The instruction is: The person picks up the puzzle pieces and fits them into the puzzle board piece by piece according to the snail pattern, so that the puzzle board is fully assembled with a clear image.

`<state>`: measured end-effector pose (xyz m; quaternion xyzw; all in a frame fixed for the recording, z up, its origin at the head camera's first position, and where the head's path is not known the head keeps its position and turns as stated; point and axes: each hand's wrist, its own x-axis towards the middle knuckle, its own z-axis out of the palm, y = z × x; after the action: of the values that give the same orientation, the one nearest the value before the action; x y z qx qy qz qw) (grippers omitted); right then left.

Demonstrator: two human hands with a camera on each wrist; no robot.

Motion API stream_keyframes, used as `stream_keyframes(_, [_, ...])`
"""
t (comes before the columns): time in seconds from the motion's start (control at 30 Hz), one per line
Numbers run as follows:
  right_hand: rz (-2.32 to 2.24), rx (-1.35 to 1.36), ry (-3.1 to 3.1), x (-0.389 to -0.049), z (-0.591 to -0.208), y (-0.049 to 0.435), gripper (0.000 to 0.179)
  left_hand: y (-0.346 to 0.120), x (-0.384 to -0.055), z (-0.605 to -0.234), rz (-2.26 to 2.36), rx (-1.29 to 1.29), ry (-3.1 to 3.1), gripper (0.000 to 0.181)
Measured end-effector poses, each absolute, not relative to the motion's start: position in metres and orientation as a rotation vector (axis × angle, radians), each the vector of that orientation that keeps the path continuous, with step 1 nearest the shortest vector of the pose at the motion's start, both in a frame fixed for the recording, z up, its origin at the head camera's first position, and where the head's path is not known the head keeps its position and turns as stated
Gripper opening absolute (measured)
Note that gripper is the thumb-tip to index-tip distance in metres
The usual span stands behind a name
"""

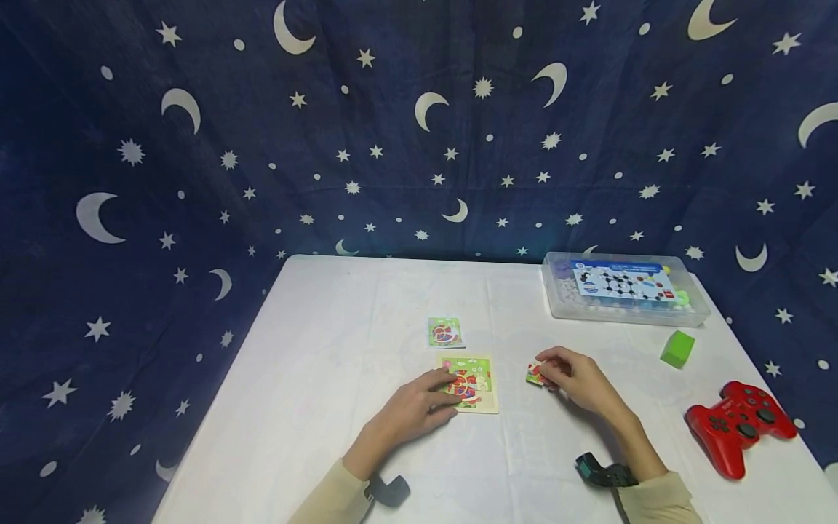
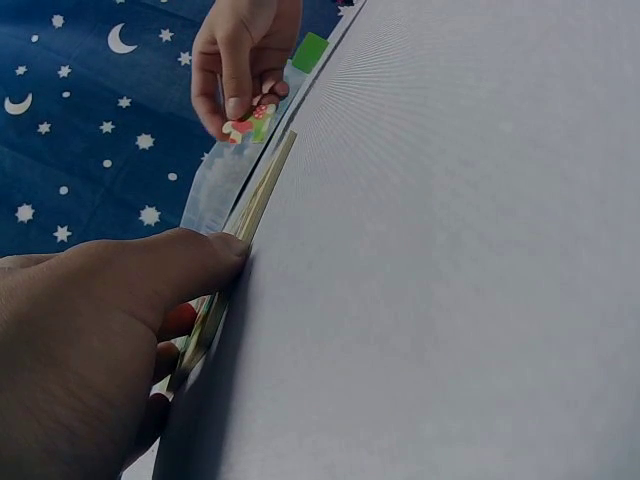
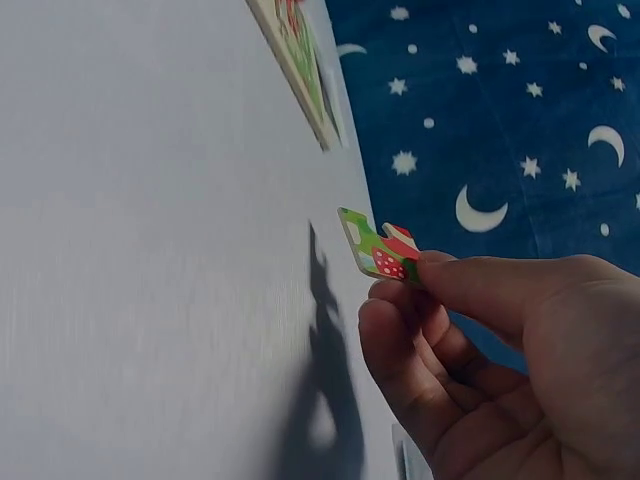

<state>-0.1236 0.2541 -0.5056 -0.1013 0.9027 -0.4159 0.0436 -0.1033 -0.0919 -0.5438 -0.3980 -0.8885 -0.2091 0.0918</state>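
Note:
A small square puzzle board [image 1: 486,406] with a pale wooden border lies on the table, its picture red and green. My left hand [image 1: 419,402] rests on its left side, the fingers over the picture. In the left wrist view the thumb [image 2: 215,255] touches the board's near edge. To the right of the board, my right hand [image 1: 576,378] pinches a puzzle piece [image 3: 385,250] between thumb and fingers. The piece is green and red with white dots, held above the table. A small picture card [image 1: 445,332] lies just behind the board.
A clear plastic case [image 1: 622,309] with a molecule-picture label sits at the back right. In front of it are a green block [image 1: 677,349] and a red game controller [image 1: 736,426]. A dark blue curtain [image 1: 393,131] with moons and stars hangs behind the white table [image 1: 314,349].

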Motion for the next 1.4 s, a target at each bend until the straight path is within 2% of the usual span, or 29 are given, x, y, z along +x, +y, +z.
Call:
stream_keyframes(0.8, [-1.262,-0.518,2.635,-0.124,-0.510,0.194,0.013,-0.092,-0.103,-0.543,-0.622,-1.178,-2.657,0.025])
stream_keyframes(1.4, [-1.183,-0.714,2.618,-0.122,-0.516,0.182,0.010,-0.092,-0.104,-0.544,-0.639,-1.179,-2.658,0.026])
